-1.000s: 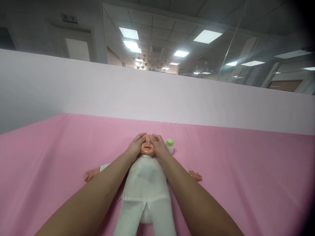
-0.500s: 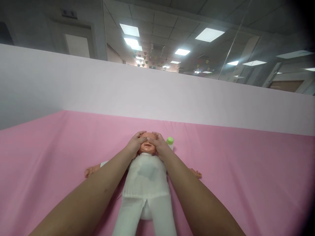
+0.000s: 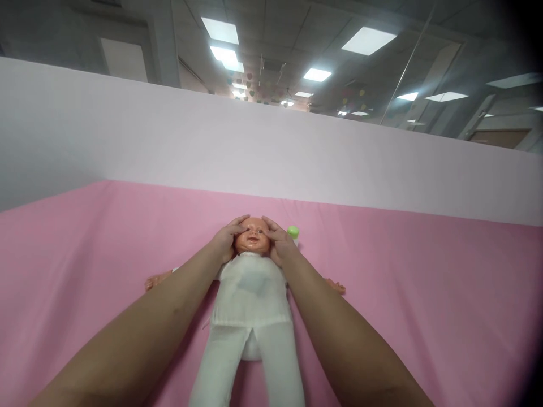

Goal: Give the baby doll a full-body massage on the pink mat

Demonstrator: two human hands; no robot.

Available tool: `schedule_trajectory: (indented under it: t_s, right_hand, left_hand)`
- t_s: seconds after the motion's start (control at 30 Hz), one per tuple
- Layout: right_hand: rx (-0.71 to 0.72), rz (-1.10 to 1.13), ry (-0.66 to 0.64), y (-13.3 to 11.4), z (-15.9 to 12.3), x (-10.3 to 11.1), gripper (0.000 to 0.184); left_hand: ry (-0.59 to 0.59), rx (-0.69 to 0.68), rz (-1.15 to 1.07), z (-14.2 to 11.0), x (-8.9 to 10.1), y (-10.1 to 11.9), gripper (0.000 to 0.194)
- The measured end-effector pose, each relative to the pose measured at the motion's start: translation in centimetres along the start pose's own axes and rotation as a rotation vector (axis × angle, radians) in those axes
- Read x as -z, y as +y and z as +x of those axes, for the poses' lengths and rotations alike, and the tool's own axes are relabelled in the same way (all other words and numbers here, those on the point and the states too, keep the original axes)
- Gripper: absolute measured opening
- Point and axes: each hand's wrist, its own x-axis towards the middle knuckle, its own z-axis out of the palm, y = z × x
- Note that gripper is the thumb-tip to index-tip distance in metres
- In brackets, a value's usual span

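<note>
A baby doll [image 3: 253, 294] in a white top and white trousers lies on its back, arms spread out to both sides. My left hand [image 3: 227, 239] cups one side of its head, the thumb resting beside the eye. On the other side, my right hand [image 3: 279, 240] is wrapped around the head in the same way, its thumb at the temple. The doll's eyes, nose and mouth show between my thumbs. My forearms cover much of the doll's arms; only its small hands stick out past them.
A bottle with a green cap [image 3: 292, 232] stands just behind my right hand, its lower part hidden. Pink cloth [image 3: 382, 265] covers the surface. A white padded wall [image 3: 271, 152] runs along the back, with glass above it.
Both thumbs have slid outward from the middle of the doll's face to its temples, uncovering the eyes. The fingers remain around the head. The view has tilted slightly downward.
</note>
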Motion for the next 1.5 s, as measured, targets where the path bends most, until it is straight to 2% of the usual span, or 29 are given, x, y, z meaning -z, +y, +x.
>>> schedule_trajectory:
  t_s: [0.1,0.27,0.4,0.47,0.53,0.63,0.73,0.8,0.87,1.0,1.07,1.13,1.27,1.37,1.5]
  right_hand:
    - [0.031,-0.122,0.020,-0.2,-0.2,-0.6,0.073]
    - [0.164,-0.533,0.181,0.2,0.4,-1.2,0.065]
    - [0.223,-0.480,0.162,0.6,1.1,-0.4,0.050]
    - [0.209,-0.407,0.070,0.4,1.1,0.3,0.051]
    - [0.152,-0.333,-0.061,-0.2,0.6,0.9,0.060]
    - [0.049,-0.322,-0.208,-1.3,-0.5,1.5,0.086]
    - [0.001,-0.538,-0.247,-2.2,-1.6,1.5,0.117]
    - [0.009,-0.699,-0.234,-2.5,-1.9,1.3,0.129]
    - [0.044,-0.796,-0.162,-2.4,-1.9,0.9,0.127]
    - [0.103,-0.934,0.045,-1.9,-1.1,0.1,0.108]
    - [0.127,-1.037,0.107,-1.7,-0.8,-0.1,0.101]
    - [0.142,-1.115,0.119,-1.6,-0.6,-0.1,0.097]
    - [0.179,-1.133,0.072,-1.4,-0.8,0.3,0.096]
    - [0.183,-1.097,0.069,-1.3,-0.9,0.7,0.095]
    - [0.241,-1.025,0.017,-0.9,-0.7,1.2,0.079]
  left_hand:
    - [0.003,-0.031,0.085,0.1,-0.1,-0.2,0.069]
    - [0.035,-0.072,0.153,0.5,-0.7,-0.6,0.057]
    - [0.047,-0.090,0.137,0.8,-0.6,-0.8,0.045]
    - [0.044,-0.084,0.116,0.7,-0.3,-0.8,0.045]
    - [-0.006,-0.058,0.076,0.3,0.0,-0.5,0.053]
    - [-0.137,-0.008,0.042,-0.7,0.7,0.3,0.072]
    - [-0.264,0.069,0.126,-1.6,1.4,1.3,0.103]
    - [-0.310,0.095,0.213,-1.9,1.9,1.7,0.119]
    - [-0.268,0.039,0.313,-1.8,2.1,1.8,0.119]
    - [-0.061,-0.186,0.612,-0.8,2.3,1.0,0.098]
    - [0.019,-0.239,0.751,-0.1,2.3,0.5,0.097]
    - [0.046,-0.245,0.800,0.3,2.5,0.1,0.101]
    - [0.020,-0.210,0.719,0.8,3.3,-0.6,0.111]
    - [0.009,-0.203,0.598,1.0,3.8,-1.0,0.109]
    - [-0.038,-0.188,0.365,1.2,3.9,-1.3,0.102]
